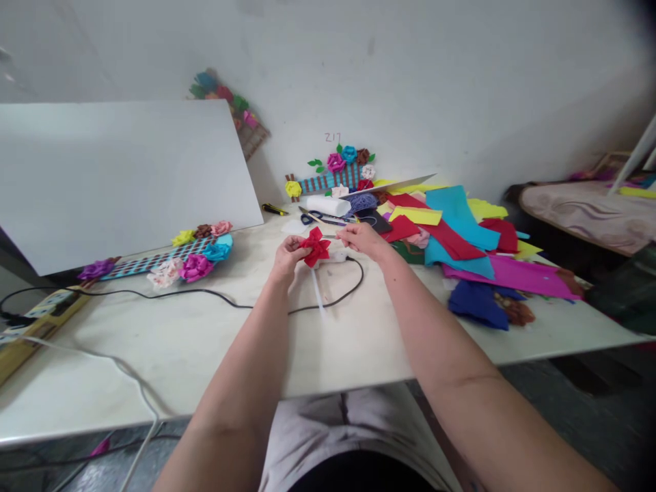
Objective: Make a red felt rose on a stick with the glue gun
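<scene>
My left hand (pixel 290 257) is closed on a red flower (pixel 314 247) with pointed petals, held over the table. My right hand (pixel 363 240) pinches a thin, silvery tool (pixel 331 236) whose tip reaches toward the petals; its exact kind is too small to make out. Just below the hands lies a white glue gun (pixel 338 257), partly hidden by the flower, with a black cord running from it. A translucent glue stick (pixel 318 290) extends toward me from under the flower.
Coloured sheets (pixel 461 232) pile up at the right. Scissors (pixel 312 219), a yellow cutter (pixel 275 209) and a white roll (pixel 328 205) lie behind my hands. Flower-covered woven strips (pixel 154 263) rest at left and back. A white board (pixel 128 178) leans on the wall; a power strip (pixel 44 328) sits at left.
</scene>
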The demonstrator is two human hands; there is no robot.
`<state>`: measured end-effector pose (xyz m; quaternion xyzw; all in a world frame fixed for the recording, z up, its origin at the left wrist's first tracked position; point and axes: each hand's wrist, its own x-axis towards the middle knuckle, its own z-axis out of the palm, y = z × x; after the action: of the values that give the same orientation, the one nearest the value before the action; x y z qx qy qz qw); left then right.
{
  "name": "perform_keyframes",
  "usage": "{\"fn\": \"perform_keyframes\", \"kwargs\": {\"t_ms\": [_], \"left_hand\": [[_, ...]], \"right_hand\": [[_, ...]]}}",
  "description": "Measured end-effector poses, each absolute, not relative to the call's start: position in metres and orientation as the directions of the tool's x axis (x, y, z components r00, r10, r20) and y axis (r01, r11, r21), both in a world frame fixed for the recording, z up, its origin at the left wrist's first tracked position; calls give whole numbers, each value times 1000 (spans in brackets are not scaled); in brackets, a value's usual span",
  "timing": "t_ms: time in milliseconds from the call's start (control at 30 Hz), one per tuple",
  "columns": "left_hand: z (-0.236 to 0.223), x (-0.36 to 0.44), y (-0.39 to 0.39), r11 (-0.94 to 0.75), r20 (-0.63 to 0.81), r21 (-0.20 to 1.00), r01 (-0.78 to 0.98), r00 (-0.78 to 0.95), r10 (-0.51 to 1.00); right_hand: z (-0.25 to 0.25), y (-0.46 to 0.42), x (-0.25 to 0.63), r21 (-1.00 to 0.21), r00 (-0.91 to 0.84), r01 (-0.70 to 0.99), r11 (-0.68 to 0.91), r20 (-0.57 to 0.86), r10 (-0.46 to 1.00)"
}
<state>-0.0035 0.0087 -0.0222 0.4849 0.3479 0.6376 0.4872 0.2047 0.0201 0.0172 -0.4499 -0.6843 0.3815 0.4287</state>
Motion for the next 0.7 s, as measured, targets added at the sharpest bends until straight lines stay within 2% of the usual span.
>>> {"fn": "perform_keyframes", "kwargs": {"t_ms": [167,433,700], "left_hand": [[-21,-5,9,-294,296,920,-259,-31,955],[-18,-2,3,-280,304,929,-242,66,950],[-19,-3,4,-287,314,928,-237,85,946]], "right_hand": [[20,16,201,-909,-283,239,341,270,920],[25,13,197,-903,-329,276,328,232,915],[19,20,199,-902,-362,278,331,221,906]]}}
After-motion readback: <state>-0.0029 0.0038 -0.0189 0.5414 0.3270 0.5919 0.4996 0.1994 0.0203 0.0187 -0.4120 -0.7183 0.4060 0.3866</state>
